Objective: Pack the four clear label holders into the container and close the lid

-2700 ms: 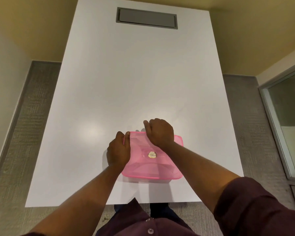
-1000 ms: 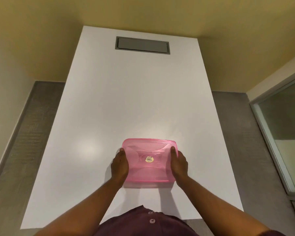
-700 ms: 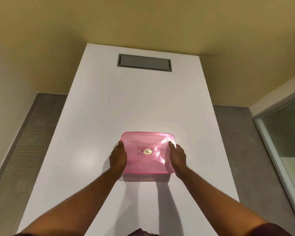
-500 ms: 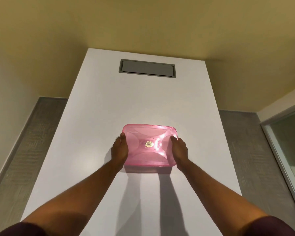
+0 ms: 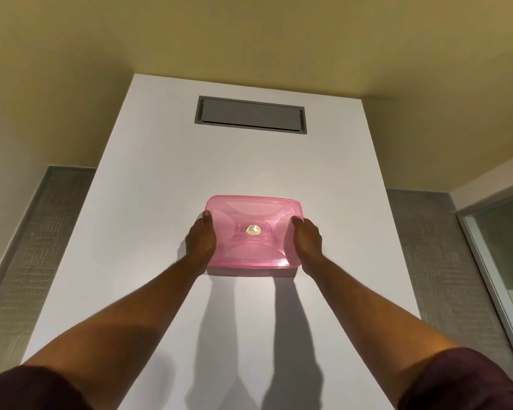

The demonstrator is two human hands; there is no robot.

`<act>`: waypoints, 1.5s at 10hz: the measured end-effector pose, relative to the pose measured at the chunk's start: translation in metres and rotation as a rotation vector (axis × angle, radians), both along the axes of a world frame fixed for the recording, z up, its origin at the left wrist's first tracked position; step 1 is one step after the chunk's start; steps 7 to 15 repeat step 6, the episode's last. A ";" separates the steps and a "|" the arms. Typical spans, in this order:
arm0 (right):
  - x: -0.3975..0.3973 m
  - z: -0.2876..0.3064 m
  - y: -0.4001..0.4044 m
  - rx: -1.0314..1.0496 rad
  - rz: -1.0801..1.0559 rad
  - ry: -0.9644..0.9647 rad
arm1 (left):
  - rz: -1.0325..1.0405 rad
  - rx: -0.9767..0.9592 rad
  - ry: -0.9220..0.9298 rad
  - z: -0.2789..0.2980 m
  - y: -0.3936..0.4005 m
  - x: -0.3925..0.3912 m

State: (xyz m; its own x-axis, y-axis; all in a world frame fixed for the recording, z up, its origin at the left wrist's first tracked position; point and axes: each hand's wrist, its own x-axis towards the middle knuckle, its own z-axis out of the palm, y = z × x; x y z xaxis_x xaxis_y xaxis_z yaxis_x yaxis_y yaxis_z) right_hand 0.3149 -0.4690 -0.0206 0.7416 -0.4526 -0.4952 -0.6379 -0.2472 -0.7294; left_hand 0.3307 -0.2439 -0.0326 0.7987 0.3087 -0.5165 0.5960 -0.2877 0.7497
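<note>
Your left hand [image 5: 201, 238] and right hand [image 5: 307, 239] clasp the lidded pink container [image 5: 253, 232] by its sides on the counter [image 5: 148, 179].

A long white tabletop [image 5: 148, 220] runs away from the hands toward a yellow-tan wall [image 5: 249, 34]. Set into its surface, well beyond the hands at the far end, is a grey rectangular hatch [image 5: 251, 114] with a darker frame, lying flush and closed. Grey textured carpet [image 5: 33, 247] shows past both long edges, out to the left and right of the hands. Further right stands a glass panel [image 5: 507, 255] in a pale metal frame.
</note>
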 end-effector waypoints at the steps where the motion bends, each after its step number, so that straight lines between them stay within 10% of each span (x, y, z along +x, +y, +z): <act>1: 0.002 -0.003 0.001 -0.016 0.014 -0.002 | -0.016 0.008 -0.008 -0.001 0.001 0.000; 15: -0.036 0.011 0.015 -0.038 0.071 -0.005 | -0.207 0.143 0.000 0.024 0.010 -0.025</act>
